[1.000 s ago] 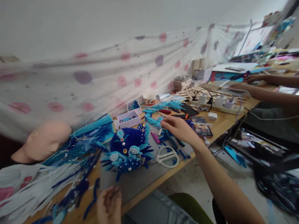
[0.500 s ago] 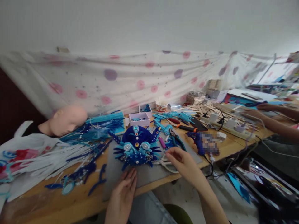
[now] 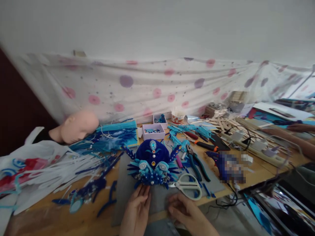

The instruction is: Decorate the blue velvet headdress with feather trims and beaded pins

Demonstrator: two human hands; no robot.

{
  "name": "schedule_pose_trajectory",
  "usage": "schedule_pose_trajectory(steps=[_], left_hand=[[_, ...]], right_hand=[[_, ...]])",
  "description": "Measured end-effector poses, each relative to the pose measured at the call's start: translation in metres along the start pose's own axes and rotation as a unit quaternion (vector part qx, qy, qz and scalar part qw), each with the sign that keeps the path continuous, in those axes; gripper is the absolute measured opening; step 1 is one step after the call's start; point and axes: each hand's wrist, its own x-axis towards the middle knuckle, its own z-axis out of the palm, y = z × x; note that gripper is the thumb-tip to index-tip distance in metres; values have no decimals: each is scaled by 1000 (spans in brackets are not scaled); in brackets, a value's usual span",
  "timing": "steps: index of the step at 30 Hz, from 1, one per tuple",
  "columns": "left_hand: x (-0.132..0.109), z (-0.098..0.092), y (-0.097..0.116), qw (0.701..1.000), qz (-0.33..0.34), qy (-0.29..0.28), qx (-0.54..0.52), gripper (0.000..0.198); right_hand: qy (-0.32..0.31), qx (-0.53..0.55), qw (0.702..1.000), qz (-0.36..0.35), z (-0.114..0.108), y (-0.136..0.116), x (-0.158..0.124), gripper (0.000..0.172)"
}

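Observation:
A dark blue velvet headpiece (image 3: pixel 152 154) with light blue fringes, pearls and gems lies on a grey mat (image 3: pixel 120 200) at the table's front. My left hand (image 3: pixel 137 208) reaches to its lower edge with fingers stretched, the fingertips partly hidden at the rim. My right hand (image 3: pixel 184 209) hovers by the mat's front edge, fingers loosely bent and nothing visible in them. Just above it lie white-handled scissors (image 3: pixel 189 186), blades pointing left under the headpiece's fringe. Pliers (image 3: pixel 198 165) with dark teal handles and a purple tube (image 3: pixel 178 161) rest to the right of the headpiece.
A mannequin head (image 3: pixel 80 126) lies at the left beside blue and white fuzzy stems (image 3: pixel 81 160). Behind the headpiece are bead boxes (image 3: pixel 153 131). A blue glue gun (image 3: pixel 222 167), partly blurred, and a power strip (image 3: pixel 254 147) are at the right, near another person's arm (image 3: pixel 287 139).
My right hand has drawn back from the scissors, down and toward me. My left hand's fingertips have come up to the headpiece's lower edge. The view has turned slightly left.

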Motion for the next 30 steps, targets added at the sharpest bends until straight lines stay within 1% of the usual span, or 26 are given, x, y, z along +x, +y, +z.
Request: schedule_pose_trajectory(steps=[2,5,7,8,9,11,13,14,17,18,19,21,22,23,24,26,28,30], left_hand=[[7,-15,-3,999,-13,-30,21,37],[7,-41,-3,990,-30,-117,75,42],[-1,-52,4,976,7,-156,148,43],[-6,-54,10,969,40,-155,190,42],[-10,-53,17,961,78,-140,226,40],[-15,-48,30,951,145,-80,262,39],[-13,-41,42,948,185,-27,258,42],[-10,-38,46,948,198,-15,251,43],[-1,-36,52,951,221,-16,217,35],[0,-37,52,959,209,-18,193,31],[1,-38,50,970,175,-20,165,27],[-1,-38,45,992,54,-29,106,21],[-3,-37,40,996,-9,-40,79,21],[-6,-33,35,995,-57,-51,59,23],[-8,-29,29,994,-83,-56,43,25],[-11,-16,18,995,-83,-44,17,28],[-12,-1,9,997,-69,-16,-8,30],[-13,12,5,997,-66,1,-33,31]], right_hand=[[-9,-14,1000,-3,-2,-1,-3,37],[-4,-71,997,1,-7,-13,-10,26],[17,-107,994,19,-13,-24,-14,23],[28,-120,992,23,-16,-29,-15,22],[35,-128,991,21,-19,-34,-15,21],[44,-126,991,10,-24,-42,-16,19],[47,-107,993,9,-28,-47,-16,18],[50,-96,994,13,-29,-49,-17,18],[58,-63,996,19,-32,-51,-21,18],[66,-53,996,10,-32,-50,-23,21],[82,-41,996,-5,-31,-49,-25,27],[117,-11,993,-33,-26,-45,-27,46],[127,5,991,-40,-22,-43,-28,53],[133,23,990,-41,-17,-42,-27,56],[137,44,989,-38,-11,-40,-26,56],[138,96,985,-26,2,-36,-22,49],[132,150,980,-13,13,-32,-17,54],[114,185,976,0,19,-28,-14,59]])
